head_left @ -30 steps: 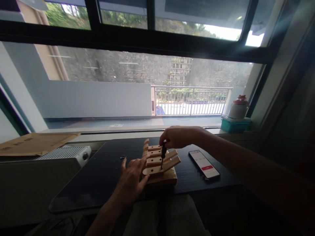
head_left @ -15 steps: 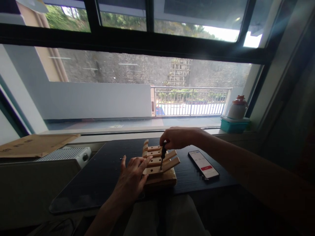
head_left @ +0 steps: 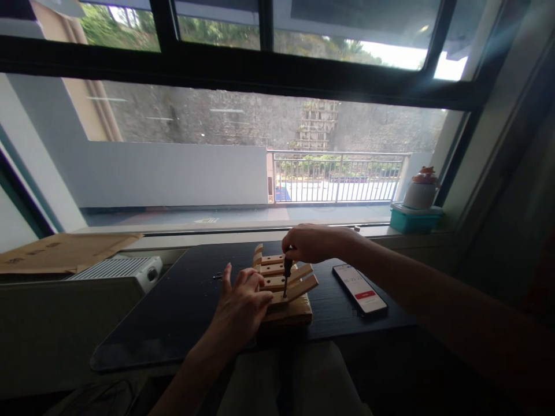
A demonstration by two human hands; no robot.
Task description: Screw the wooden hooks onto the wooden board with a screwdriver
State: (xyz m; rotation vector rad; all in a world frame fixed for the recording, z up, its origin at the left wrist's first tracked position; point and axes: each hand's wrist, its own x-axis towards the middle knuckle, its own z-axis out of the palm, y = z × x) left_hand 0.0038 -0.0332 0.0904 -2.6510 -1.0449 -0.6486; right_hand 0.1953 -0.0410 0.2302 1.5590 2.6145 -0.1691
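Observation:
My right hand [head_left: 309, 242] is closed around the dark handle of a screwdriver [head_left: 287, 268]. The screwdriver stands nearly upright, its tip at a hole in the nearest angled wooden piece [head_left: 297, 293]. Several such pieces with dark holes lie side by side across a thick wooden block [head_left: 288, 315]. My left hand [head_left: 245, 303] grips the left end of the nearest piece, fingers bent and thumb pressed along its front. That hand hides the block's left side. Whether a screw sits under the tip is too small to tell.
A phone [head_left: 359, 290] showing a timer lies right of the block on the dark table [head_left: 165, 318]. Small metal bits, perhaps screws [head_left: 217, 276], lie to the left. Brown cardboard [head_left: 69, 251] rests on a radiator [head_left: 125, 271]; a bottle [head_left: 420, 189] tops a teal box [head_left: 415, 218].
My left hand has shifted slightly right, its fingers more bent and its thumb now on the nearest wooden piece. The screwdriver stays in the same hole under my right hand.

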